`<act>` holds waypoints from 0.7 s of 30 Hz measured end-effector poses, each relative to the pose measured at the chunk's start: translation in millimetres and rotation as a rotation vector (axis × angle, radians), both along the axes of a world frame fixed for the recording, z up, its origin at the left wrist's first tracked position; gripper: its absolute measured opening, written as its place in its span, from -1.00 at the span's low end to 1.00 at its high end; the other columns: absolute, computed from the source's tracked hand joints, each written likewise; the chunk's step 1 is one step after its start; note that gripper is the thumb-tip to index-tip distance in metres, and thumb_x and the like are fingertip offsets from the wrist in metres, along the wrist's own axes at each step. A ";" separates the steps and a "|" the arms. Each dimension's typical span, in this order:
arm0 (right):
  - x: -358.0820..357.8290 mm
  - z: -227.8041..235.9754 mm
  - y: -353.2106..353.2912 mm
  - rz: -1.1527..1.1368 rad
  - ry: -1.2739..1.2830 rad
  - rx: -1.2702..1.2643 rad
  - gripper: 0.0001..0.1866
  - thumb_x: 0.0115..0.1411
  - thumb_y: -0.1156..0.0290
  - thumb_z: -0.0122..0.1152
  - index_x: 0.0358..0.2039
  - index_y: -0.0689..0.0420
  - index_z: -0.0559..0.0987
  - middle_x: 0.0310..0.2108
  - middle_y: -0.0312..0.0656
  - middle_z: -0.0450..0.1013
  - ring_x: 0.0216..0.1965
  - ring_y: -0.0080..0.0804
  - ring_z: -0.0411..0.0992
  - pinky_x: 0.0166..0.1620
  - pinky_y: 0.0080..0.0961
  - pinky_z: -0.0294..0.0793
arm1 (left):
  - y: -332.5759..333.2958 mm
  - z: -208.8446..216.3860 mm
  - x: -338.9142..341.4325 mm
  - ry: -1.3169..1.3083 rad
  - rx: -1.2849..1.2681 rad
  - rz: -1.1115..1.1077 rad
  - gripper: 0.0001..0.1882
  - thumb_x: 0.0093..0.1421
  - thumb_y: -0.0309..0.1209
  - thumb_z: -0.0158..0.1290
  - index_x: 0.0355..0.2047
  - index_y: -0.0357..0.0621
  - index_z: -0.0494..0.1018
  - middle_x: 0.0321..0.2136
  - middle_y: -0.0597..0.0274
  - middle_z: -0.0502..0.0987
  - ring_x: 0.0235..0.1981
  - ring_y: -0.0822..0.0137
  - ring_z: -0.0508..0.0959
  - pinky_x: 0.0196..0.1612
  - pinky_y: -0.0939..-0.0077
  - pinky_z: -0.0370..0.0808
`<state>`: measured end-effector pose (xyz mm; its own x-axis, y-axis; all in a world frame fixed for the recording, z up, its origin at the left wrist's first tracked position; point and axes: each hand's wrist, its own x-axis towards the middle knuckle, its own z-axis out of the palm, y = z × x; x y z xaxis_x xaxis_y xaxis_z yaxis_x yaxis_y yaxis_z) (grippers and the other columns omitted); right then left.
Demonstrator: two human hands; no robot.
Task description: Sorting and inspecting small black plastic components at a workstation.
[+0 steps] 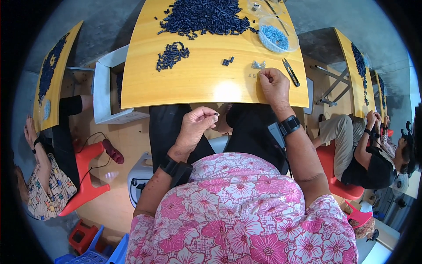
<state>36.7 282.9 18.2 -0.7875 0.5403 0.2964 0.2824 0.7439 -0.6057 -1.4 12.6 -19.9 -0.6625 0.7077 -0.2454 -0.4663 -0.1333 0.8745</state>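
Note:
My left hand (195,125) is in front of the table's near edge, above my lap. Its thumb and forefinger pinch a small dark piece (216,114), mostly hidden by the fingertips. Over at the table's right side, my right hand (275,88) has its fingertips pressed together at the tabletop. Whatever they pinch is too small to make out. Next to those fingertips lie a little pile of clear bluish pieces (258,64) and a few tiny clear bits. Several dark blue short cylinders (227,61) sit left of that pile.
A big heap of dark cylinders (204,17) covers the table's far part, with a smaller pile (172,56) nearer. Black thread snips (290,71) lie right of a clear bowl of light-blue pieces (274,36). A white box (102,88) stands left. Other people sit at tables both sides.

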 end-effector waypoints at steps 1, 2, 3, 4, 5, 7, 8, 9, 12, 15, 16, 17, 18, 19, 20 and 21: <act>0.4 2.7 -0.4 0.014 -0.015 -0.033 -0.87 0.03 0.42 0.21 -0.46 0.22 0.57 -0.53 -0.15 0.47 -0.52 -0.40 0.41 -0.39 -0.54 0.41 | -0.2 -0.1 -0.2 -0.008 0.007 -0.001 -0.87 0.19 -0.49 0.09 -0.25 -0.23 0.47 -0.37 0.31 0.52 -0.43 0.56 0.49 -0.27 0.64 0.50; 0.5 4.2 -0.7 0.028 -0.030 -0.067 -0.86 0.01 0.38 0.18 -0.48 0.19 0.56 -0.51 -0.06 0.47 -0.45 -0.21 0.46 -0.34 -0.43 0.43 | -0.4 -0.3 -0.5 -0.015 0.015 -0.001 -0.87 0.19 -0.49 0.08 -0.25 -0.23 0.47 -0.37 0.31 0.52 -0.43 0.55 0.49 -0.27 0.64 0.50; 0.9 3.3 -0.4 0.028 -0.030 -0.067 -0.86 0.01 0.38 0.18 -0.48 0.19 0.56 -0.51 -0.06 0.47 -0.45 -0.21 0.46 -0.34 -0.43 0.43 | -0.8 -0.8 -0.6 -0.016 0.015 -0.001 -0.87 0.19 -0.49 0.08 -0.25 -0.23 0.47 -0.37 0.31 0.52 -0.43 0.55 0.49 -0.27 0.64 0.50; 1.1 1.4 0.0 0.045 -0.018 -0.070 -0.86 0.01 0.39 0.19 -0.45 0.18 0.57 -0.49 -0.07 0.47 -0.45 -0.22 0.45 -0.34 -0.44 0.43 | -1.1 -1.8 -1.1 -0.011 0.011 -0.007 -0.87 0.19 -0.49 0.08 -0.25 -0.24 0.46 -0.37 0.31 0.52 -0.42 0.55 0.49 -0.26 0.64 0.50; 1.3 0.6 0.1 0.061 -0.006 -0.073 -0.85 0.00 0.40 0.21 -0.41 0.17 0.58 -0.48 -0.07 0.47 -0.45 -0.22 0.45 -0.34 -0.45 0.43 | -1.4 -2.2 -1.2 -0.007 0.008 -0.013 -0.86 0.19 -0.49 0.08 -0.25 -0.24 0.46 -0.37 0.31 0.52 -0.42 0.55 0.49 -0.26 0.64 0.50; 0.5 0.3 -2.9 0.094 0.034 -0.097 -0.85 0.03 0.45 0.23 -0.36 0.19 0.59 -0.52 -0.18 0.44 -0.51 -0.44 0.38 -0.40 -0.57 0.38 | -1.0 -0.3 -1.2 -0.010 0.007 -0.011 -0.86 0.19 -0.49 0.08 -0.25 -0.25 0.46 -0.37 0.31 0.52 -0.42 0.55 0.50 -0.26 0.64 0.51; 0.1 0.5 -3.9 0.126 0.075 -0.120 -0.83 0.06 0.49 0.25 -0.31 0.22 0.60 -0.56 -0.28 0.41 -0.57 -0.66 0.31 -0.45 -0.70 0.34 | -0.6 0.6 -1.2 -0.012 0.005 -0.010 -0.86 0.19 -0.49 0.08 -0.24 -0.25 0.46 -0.38 0.30 0.52 -0.42 0.55 0.50 -0.26 0.64 0.51; -0.4 1.1 -3.9 0.126 0.075 -0.120 -0.83 0.06 0.49 0.25 -0.31 0.22 0.60 -0.56 -0.28 0.41 -0.57 -0.66 0.31 -0.45 -0.70 0.34 | -0.4 0.8 -0.9 -0.012 0.005 -0.010 -0.86 0.19 -0.49 0.08 -0.24 -0.25 0.46 -0.38 0.30 0.52 -0.42 0.55 0.50 -0.26 0.64 0.51; -3.1 6.9 -5.0 0.154 0.049 -0.078 -0.80 0.04 0.51 0.26 -0.27 0.18 0.61 -0.57 -0.27 0.37 -0.56 -0.60 0.31 -0.44 -0.69 0.33 | -0.2 1.4 -0.4 -0.029 0.028 0.001 -0.86 0.19 -0.49 0.08 -0.24 -0.25 0.46 -0.39 0.30 0.52 -0.42 0.55 0.50 -0.26 0.64 0.51; -7.5 20.8 -7.9 0.180 0.016 0.065 -0.80 -0.02 0.44 0.26 -0.31 0.07 0.62 -0.46 -0.13 0.45 -0.43 -0.24 0.45 -0.32 -0.45 0.43 | -0.3 1.5 -1.0 -0.041 0.023 -0.005 -0.86 0.19 -0.49 0.08 -0.24 -0.25 0.46 -0.39 0.30 0.52 -0.42 0.55 0.50 -0.26 0.65 0.50; -10.8 24.0 -8.9 0.194 0.037 0.128 -0.81 0.01 0.50 0.23 -0.30 0.09 0.62 -0.51 -0.15 0.41 -0.49 -0.33 0.41 -0.36 -0.51 0.41 | 0.0 0.8 -1.3 -0.042 0.015 -0.010 -0.86 0.19 -0.49 0.08 -0.25 -0.24 0.46 -0.38 0.30 0.52 -0.42 0.56 0.50 -0.26 0.65 0.50; -13.7 25.3 -8.9 0.208 0.058 0.191 -0.81 0.05 0.56 0.21 -0.28 0.12 0.62 -0.56 -0.18 0.38 -0.54 -0.41 0.37 -0.41 -0.56 0.38 | 0.1 0.4 -1.5 -0.043 0.007 -0.015 -0.86 0.19 -0.49 0.08 -0.25 -0.24 0.46 -0.37 0.30 0.52 -0.41 0.56 0.49 -0.26 0.65 0.50; -15.0 23.7 -5.7 0.206 0.059 0.193 -0.81 0.05 0.56 0.21 -0.28 0.12 0.62 -0.56 -0.18 0.38 -0.54 -0.41 0.37 -0.41 -0.56 0.38 | 0.5 1.4 -1.7 -0.042 0.008 -0.016 -0.86 0.19 -0.49 0.08 -0.25 -0.24 0.46 -0.37 0.30 0.52 -0.41 0.56 0.49 -0.26 0.65 0.50; -15.8 20.9 -1.5 0.182 0.042 0.102 -0.82 0.01 0.49 0.23 -0.31 0.10 0.62 -0.52 -0.16 0.40 -0.50 -0.30 0.40 -0.37 -0.47 0.40 | 0.7 2.8 -1.6 -0.037 0.009 -0.012 -0.86 0.19 -0.48 0.08 -0.25 -0.24 0.46 -0.37 0.30 0.52 -0.41 0.56 0.49 -0.26 0.66 0.49; -15.9 18.9 1.3 0.157 0.025 0.011 -0.82 -0.03 0.43 0.26 -0.34 0.08 0.63 -0.48 -0.13 0.41 -0.46 -0.19 0.42 -0.34 -0.39 0.42 | 0.8 3.7 -1.5 -0.033 0.011 -0.008 -0.86 0.19 -0.48 0.08 -0.25 -0.24 0.46 -0.37 0.30 0.52 -0.41 0.56 0.49 -0.27 0.67 0.49; -17.3 21.2 -0.2 0.160 0.026 0.011 -0.82 -0.03 0.43 0.26 -0.34 0.08 0.63 -0.48 -0.13 0.41 -0.46 -0.19 0.42 -0.34 -0.39 0.42 | -0.1 3.3 -1.4 -0.032 0.011 -0.005 -0.86 0.19 -0.48 0.08 -0.25 -0.24 0.46 -0.37 0.30 0.52 -0.41 0.56 0.49 -0.27 0.67 0.49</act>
